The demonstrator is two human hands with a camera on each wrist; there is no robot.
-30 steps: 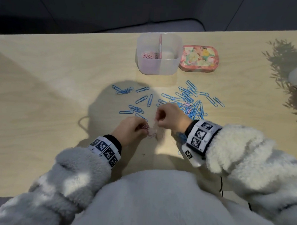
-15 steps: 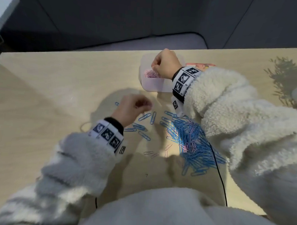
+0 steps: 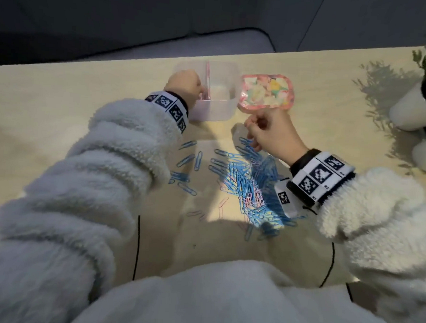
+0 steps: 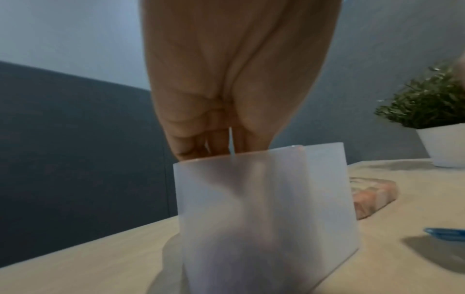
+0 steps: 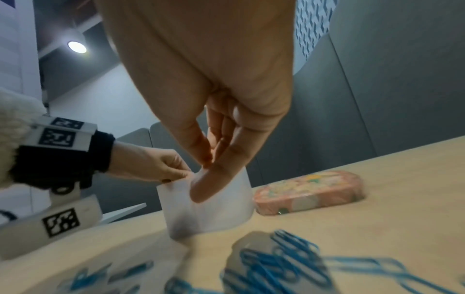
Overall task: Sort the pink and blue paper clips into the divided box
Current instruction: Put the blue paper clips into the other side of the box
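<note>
Frosted plastic forms the divided box [image 3: 209,107], which is standing near the far edge of the counter [image 3: 63,110], its pink divider running from the near wall toward the far wall. The box's left compartment is receiving the pink clips; the right one is showing nothing yet.

Half a second earlier the right hand was over that left compartment and the left hand was hanging above the loose clips. The hands are now swapping roles: the left hand [image 3: 183,83] is reaching into the left compartment, fingers curled together at the rim as if pinching a pink clip, though the clip itself is too small and blurred to confirm. The right hand [image 3: 269,132] is coming back over the pile with thumb and fingertips drawn together; whether it is holding anything cannot be told. Judged from this, the hands are alternating deliveries, and the pink sorting is progressing.

Blue paper clips [image 3: 250,185] are lying in a dense heap toward the near edge, long axes pointing every way. Pink paper clips [image 3: 253,198] are lying tangled within that heap, a few more just left of it.
</note>
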